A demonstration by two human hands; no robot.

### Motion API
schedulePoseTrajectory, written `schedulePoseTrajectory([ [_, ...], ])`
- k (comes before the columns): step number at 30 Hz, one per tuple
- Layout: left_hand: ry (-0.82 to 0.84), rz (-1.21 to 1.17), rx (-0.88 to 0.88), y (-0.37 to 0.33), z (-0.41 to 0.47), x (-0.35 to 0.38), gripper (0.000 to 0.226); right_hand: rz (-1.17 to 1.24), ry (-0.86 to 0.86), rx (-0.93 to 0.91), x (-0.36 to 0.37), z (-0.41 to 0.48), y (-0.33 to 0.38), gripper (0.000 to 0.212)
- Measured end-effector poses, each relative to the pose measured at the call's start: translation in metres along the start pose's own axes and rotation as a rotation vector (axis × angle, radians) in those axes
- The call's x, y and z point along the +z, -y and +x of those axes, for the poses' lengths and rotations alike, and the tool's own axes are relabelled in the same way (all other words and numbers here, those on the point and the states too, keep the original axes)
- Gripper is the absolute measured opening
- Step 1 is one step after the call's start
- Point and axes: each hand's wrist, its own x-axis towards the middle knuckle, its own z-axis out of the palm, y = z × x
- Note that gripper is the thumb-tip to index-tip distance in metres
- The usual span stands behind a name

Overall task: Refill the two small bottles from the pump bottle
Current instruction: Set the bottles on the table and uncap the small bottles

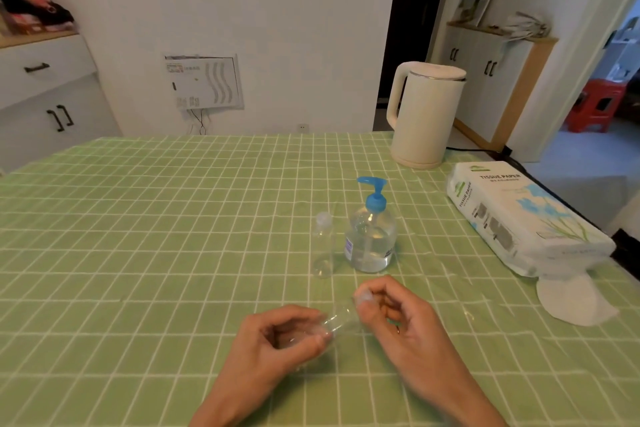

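**Small bottle [341, 317] held near, cap [363, 295] pinched for opening**

Nearest the camera, in front of the pump bottle [370, 239], the left hand [277, 333] curls its fingers round the body of the clear small bottle. It holds the bottle tilted just above the tabletop [173, 218], neck pointing toward the pump bottle. The right hand [398, 315] pinches the cap between thumb and fingertips, its other fingers loosely curled. Whether the cap is tight or already loosened I cannot tell.

A second small bottle [322, 246] stands upright and capped just left of the pump bottle. The pump bottle itself looks roughly half full of clear liquid, its blue nozzle aimed left. A kettle [426, 114] stands behind and to the right of it. A pack of tissue paper [519, 215] lies well to its right, with a loose tissue [575, 302] at the pack's near end.

The step in hand looks like uncapping. The thin plastic will likely dent, so the left hand should grip firmly but without squeezing while the right hand does the turning. The cap is best set flat near the pump bottle, where it will not roll. The opened bottle should come upright before it goes under the nozzle.
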Motion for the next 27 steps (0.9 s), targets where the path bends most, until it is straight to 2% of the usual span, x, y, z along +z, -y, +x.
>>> schedulePoseTrajectory([
  [5, -0.041, -0.037, 0.012, -0.003, 0.000, 0.003, 0.052, 0.015, -0.098, 0.049, 0.000, 0.004, -0.003, 0.026],
  [16, -0.020, -0.063, 0.032, 0.000, 0.003, 0.002, 0.037, 0.009, -0.123, 0.083, -0.012, 0.000, -0.008, 0.022],
  [18, -0.021, -0.075, 0.029, 0.001, 0.003, 0.002, 0.039, 0.005, -0.126, 0.082, -0.015, -0.002, -0.010, 0.028],
  [20, -0.019, -0.086, 0.026, 0.002, 0.003, 0.002, 0.040, 0.037, -0.130, 0.089, -0.015, -0.004, -0.008, 0.023],
  [27, -0.013, -0.091, 0.031, 0.004, 0.004, 0.001, 0.040, 0.009, -0.140, 0.076, -0.014, -0.003, -0.009, 0.026],
])
